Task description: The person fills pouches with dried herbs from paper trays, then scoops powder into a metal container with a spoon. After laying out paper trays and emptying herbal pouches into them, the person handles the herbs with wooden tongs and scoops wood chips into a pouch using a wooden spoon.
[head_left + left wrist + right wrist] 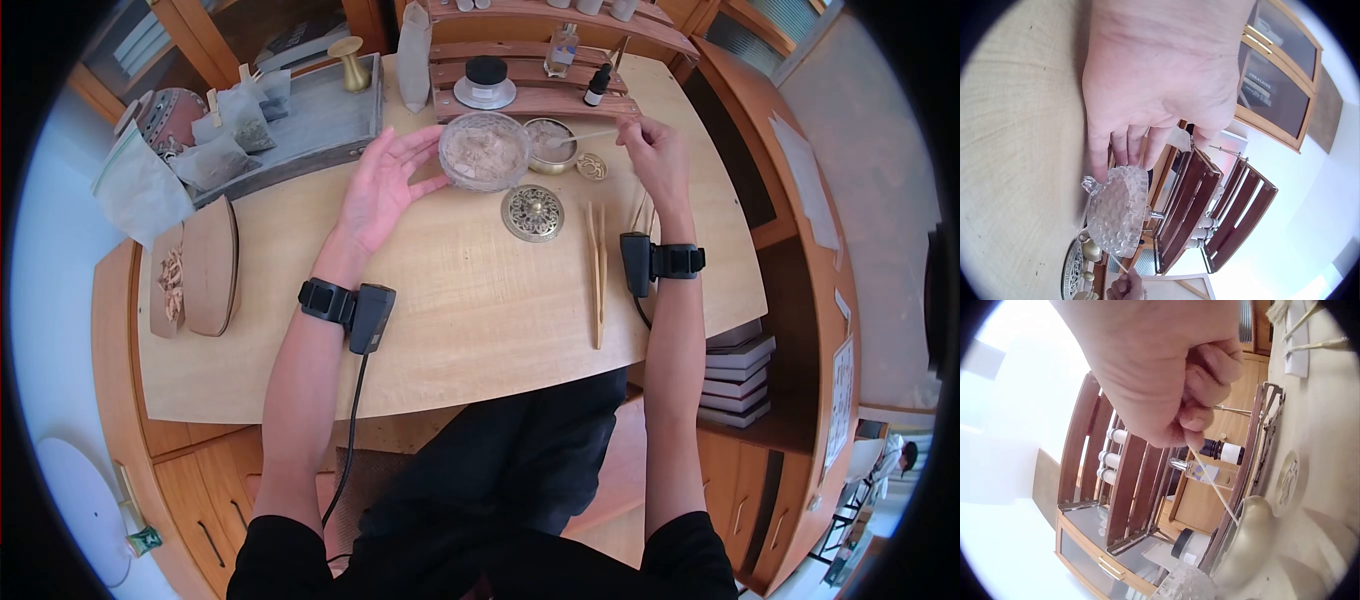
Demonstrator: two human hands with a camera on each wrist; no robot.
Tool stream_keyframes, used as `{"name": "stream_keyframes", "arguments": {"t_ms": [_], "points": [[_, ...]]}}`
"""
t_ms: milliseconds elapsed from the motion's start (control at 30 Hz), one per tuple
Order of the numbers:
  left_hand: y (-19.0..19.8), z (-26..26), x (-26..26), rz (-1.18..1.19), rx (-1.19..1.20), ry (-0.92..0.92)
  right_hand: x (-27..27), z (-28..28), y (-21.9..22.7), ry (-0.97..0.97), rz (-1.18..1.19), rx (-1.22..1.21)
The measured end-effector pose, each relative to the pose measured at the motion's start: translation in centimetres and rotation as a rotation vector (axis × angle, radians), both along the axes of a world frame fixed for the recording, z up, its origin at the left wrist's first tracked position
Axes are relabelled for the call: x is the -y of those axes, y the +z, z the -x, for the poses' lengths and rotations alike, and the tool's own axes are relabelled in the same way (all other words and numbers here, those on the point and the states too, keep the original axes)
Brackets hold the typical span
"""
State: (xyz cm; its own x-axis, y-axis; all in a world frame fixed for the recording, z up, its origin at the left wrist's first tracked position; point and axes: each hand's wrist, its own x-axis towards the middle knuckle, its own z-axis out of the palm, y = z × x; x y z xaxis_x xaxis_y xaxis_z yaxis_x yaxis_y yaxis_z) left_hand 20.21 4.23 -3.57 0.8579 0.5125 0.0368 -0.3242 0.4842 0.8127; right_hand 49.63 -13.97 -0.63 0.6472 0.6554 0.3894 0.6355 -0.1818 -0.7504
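We see the pale tabletop [420,300] curving along its near edge in front of the lap [490,450]. Its wood grain shows between the brown boat-shaped tray [213,280] at left and the wooden tweezers [597,275] at right, whose lower ends lie near that edge. At the far side we note the slatted rack [550,93] and, left of it, the grey tray [310,115].

The left hand [385,188] is open, fingers extended and spread, the fingertips touching the wall of the upright glass bowl [487,187], which holds pale powder. The right hand [657,160] is curled, thumb and fingers pinching a slim stick [590,134]; its far end reaches into the brass bowl [553,168], just beside the glass one. We cannot tell whether the two bowls touch. The openwork lid [532,213] lies nearer us, the small brass disc [591,166] right of the brass bowl.

We find pale labels on the black-lidded jar [486,80], dropper bottle [1230,454] and clear bottle [1210,475], their print too small to read.
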Motion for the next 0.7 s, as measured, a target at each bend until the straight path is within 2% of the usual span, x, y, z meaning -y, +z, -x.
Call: {"name": "stream_keyframes", "arguments": {"t_ms": [33,67,133,233,433,700], "points": [[0.0,0.0,0.0,-0.002,-0.002,0.001,0.0,0.4,0.2,-0.016,0.106,0.018],[0.0,0.0,0.0,-0.001,-0.003,0.0,-0.2,0.5,-0.1,-0.017,0.107,0.017],[-0.1,0.0,0.0,-0.007,-0.015,0.007,-0.5,0.5,-0.8,0.108,0.039,-0.184],[0.1,0.0,0.1,-0.009,-0.014,0.006,-0.6,1.0,-0.5,0.143,0.075,-0.322],[0.1,0.0,0.2,-0.013,-0.01,0.007,-0.3,1.0,-0.1,0.074,0.111,-0.502],[0.0,0.1,0.0,-0.012,-0.002,-0.002,0.3,0.0,0.0,0.021,0.031,-0.581]]}}
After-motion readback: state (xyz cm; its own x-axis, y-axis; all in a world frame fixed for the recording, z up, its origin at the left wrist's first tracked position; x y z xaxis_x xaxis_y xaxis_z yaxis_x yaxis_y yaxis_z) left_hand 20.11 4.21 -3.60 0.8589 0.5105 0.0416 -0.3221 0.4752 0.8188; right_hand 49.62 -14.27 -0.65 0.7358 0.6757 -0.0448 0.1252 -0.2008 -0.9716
